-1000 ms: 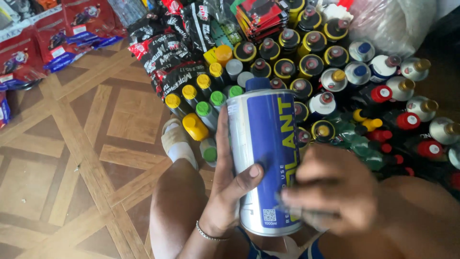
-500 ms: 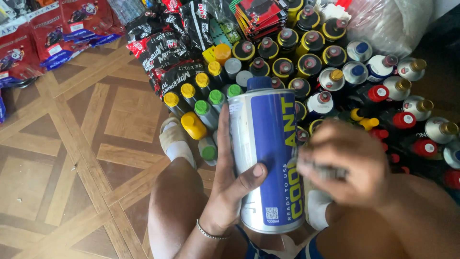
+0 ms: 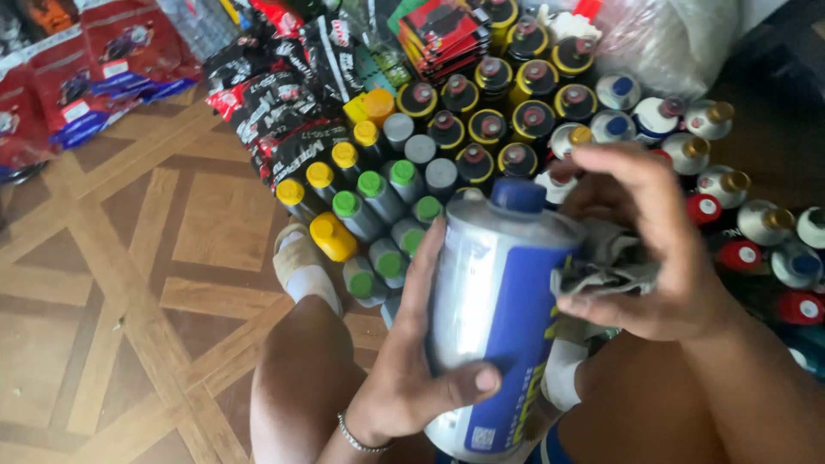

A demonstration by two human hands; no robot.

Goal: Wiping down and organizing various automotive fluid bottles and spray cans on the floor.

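Gripping a blue-and-silver can (image 3: pixel 498 318) around its side, the left hand (image 3: pixel 412 369) holds it upright above the person's legs. Beside the can's top, the right hand (image 3: pixel 644 249) clutches a grey rag (image 3: pixel 601 275). Bottles (image 3: pixel 387 206) crowd the floor (image 3: pixel 129 283).

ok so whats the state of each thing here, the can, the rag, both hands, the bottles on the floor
blue and silver can: upright, blue cap on, held off the floor
grey rag: bunched, pressed against the can's shoulder
left hand: gripping the can
right hand: clutching the rag
floor bottles: standing, capped
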